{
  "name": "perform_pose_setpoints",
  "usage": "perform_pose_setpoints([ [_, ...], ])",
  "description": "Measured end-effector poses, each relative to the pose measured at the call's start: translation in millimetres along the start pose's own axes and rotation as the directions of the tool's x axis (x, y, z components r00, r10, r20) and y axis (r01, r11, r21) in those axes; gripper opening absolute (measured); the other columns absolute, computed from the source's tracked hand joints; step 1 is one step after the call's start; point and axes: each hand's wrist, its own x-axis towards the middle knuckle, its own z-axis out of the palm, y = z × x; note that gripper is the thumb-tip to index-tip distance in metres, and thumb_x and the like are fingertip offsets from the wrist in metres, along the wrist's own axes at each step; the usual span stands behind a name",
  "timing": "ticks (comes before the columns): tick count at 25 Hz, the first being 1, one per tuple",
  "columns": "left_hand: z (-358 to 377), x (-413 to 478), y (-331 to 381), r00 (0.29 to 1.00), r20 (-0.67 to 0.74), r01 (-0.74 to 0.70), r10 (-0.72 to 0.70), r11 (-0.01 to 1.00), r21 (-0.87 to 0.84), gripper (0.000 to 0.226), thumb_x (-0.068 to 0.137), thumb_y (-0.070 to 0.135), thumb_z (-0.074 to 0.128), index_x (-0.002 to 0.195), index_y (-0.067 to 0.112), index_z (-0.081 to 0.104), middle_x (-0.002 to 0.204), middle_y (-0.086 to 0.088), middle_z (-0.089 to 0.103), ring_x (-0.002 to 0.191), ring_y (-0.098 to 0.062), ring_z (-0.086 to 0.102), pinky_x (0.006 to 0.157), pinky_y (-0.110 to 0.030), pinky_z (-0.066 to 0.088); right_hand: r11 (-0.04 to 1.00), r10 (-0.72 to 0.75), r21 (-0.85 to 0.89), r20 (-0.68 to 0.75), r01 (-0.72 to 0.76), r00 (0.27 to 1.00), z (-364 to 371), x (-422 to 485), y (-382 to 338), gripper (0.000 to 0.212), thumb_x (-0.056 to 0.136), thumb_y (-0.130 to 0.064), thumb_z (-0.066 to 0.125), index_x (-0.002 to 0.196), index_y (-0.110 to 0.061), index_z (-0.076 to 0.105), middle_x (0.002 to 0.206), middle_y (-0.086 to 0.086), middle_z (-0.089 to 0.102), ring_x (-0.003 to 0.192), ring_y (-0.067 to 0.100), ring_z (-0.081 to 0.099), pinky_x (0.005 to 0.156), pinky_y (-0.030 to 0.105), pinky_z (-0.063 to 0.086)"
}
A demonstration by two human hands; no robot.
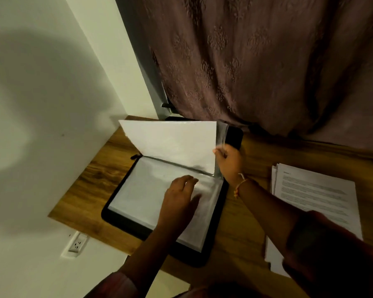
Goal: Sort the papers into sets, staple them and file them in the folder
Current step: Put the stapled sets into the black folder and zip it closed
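Note:
A black zip folder (114, 216) lies open on the wooden desk (91, 179), its clear plastic sleeves holding white sheets. My left hand (179, 196) rests flat, fingers straight, on the lower sleeve page (138, 190). My right hand (229, 160) pinches the right edge of an upright sleeve page (172, 140) and holds it raised above the spine. A stack of printed papers (314, 194) lies on the desk to the right of the folder, partly hidden by my right forearm.
A white wall with a power socket (77, 244) runs along the desk's left edge. A brown patterned curtain (256, 61) hangs behind the desk. A dark object (235, 136) sits behind the raised page.

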Motion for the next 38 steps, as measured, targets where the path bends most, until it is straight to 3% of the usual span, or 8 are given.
perform_pose_setpoints([
  [3, 18, 3, -18, 0.930, 0.343, 0.139, -0.132, 0.990, 0.005, 0.067, 0.093, 0.045, 0.065, 0.151, 0.021, 0.041, 0.157, -0.003, 0.039, 0.142, -0.023, 0.036, 0.112, -0.036, 0.039, 0.996, 0.081, -0.043, -0.043, -0.083, 0.996, 5, 32, 7, 0.016, 0.095, -0.010, 0.065, 0.103, 0.003, 0.068, 0.104, 0.022, 0.070, 0.099, 0.037, 0.065, 0.087, 0.038, 0.051],
  [7, 29, 3, -37, 0.829, 0.541, 0.118, -0.146, 0.989, 0.087, 0.076, 0.091, 0.057, 0.061, 0.155, 0.031, 0.028, 0.164, 0.001, 0.022, 0.148, -0.025, 0.022, 0.112, -0.043, 0.038, 0.956, 0.260, -0.137, -0.021, -0.260, 0.965, 10, 59, 32, 0.027, 0.091, -0.006, 0.064, 0.118, -0.003, 0.062, 0.112, 0.020, 0.067, 0.103, 0.036, 0.063, 0.088, 0.039, 0.052],
  [15, 32, -1, -40, 0.819, 0.561, 0.076, -0.123, 0.991, 0.107, 0.073, 0.093, 0.060, 0.056, 0.153, 0.029, 0.030, 0.165, -0.001, 0.017, 0.149, -0.028, 0.017, 0.110, -0.045, 0.039, 0.882, 0.355, -0.314, -0.047, -0.351, 0.934, 17, 54, 40, 0.050, 0.089, -0.013, 0.067, 0.132, -0.003, 0.043, 0.127, 0.021, 0.058, 0.115, 0.038, 0.055, 0.100, 0.040, 0.044],
  [20, 31, 3, -33, 0.840, 0.521, 0.108, -0.152, 0.988, 0.114, 0.057, 0.096, 0.050, 0.055, 0.147, 0.028, 0.039, 0.161, 0.000, 0.025, 0.145, -0.028, 0.025, 0.107, -0.044, 0.043, 0.848, 0.284, -0.466, -0.002, -0.252, 0.959, -1, 29, 23, 0.068, 0.088, -0.019, 0.073, 0.146, -0.007, 0.037, 0.139, 0.022, 0.050, 0.122, 0.039, 0.054, 0.101, 0.048, 0.047],
  [23, 32, 3, -19, 0.855, 0.483, 0.144, -0.189, 0.981, 0.129, 0.052, 0.094, 0.050, 0.057, 0.139, 0.025, 0.048, 0.157, -0.002, 0.032, 0.142, -0.029, 0.030, 0.106, -0.043, 0.041, 0.855, 0.287, -0.476, 0.107, -0.204, 0.952, -25, -1, 23, 0.061, 0.090, -0.023, 0.073, 0.143, -0.013, 0.044, 0.133, 0.019, 0.056, 0.116, 0.035, 0.058, 0.091, 0.041, 0.053],
  [27, 43, 3, 17, 0.907, 0.395, 0.165, -0.145, 0.986, -0.017, 0.048, 0.094, 0.040, 0.062, 0.136, 0.017, 0.055, 0.148, -0.008, 0.046, 0.136, -0.031, 0.040, 0.104, -0.044, 0.043, 0.788, 0.198, -0.613, 0.159, -0.061, 0.967, -72, -53, 37, 0.053, 0.091, -0.034, 0.068, 0.137, -0.015, 0.051, 0.141, 0.013, 0.048, 0.128, 0.034, 0.047, 0.101, 0.041, 0.042],
  [31, 67, -2, 87, 0.848, 0.529, 0.193, -0.029, 0.947, -0.257, 0.054, 0.093, 0.049, 0.053, 0.134, 0.014, 0.058, 0.140, -0.011, 0.053, 0.133, -0.033, 0.045, 0.107, -0.048, 0.041, 0.636, 0.139, -0.769, 0.036, -0.062, 0.990, -138, -103, 68, 0.047, 0.092, -0.045, 0.063, 0.128, -0.015, 0.058, 0.138, 0.014, 0.049, 0.125, 0.036, 0.047, 0.096, 0.049, 0.048],
  [38, 110, -6, 184, 0.771, 0.617, 0.399, -0.158, 0.875, -0.274, 0.039, 0.092, 0.028, 0.069, 0.126, 0.011, 0.060, 0.127, -0.009, 0.060, 0.111, -0.024, 0.061, 0.094, -0.036, 0.053, 0.528, 0.187, -0.832, -0.079, -0.167, 0.979, -222, -159, 120, 0.044, 0.091, -0.042, 0.061, 0.131, -0.023, 0.060, 0.139, 0.010, 0.051, 0.128, 0.037, 0.045, 0.099, 0.056, 0.042],
])
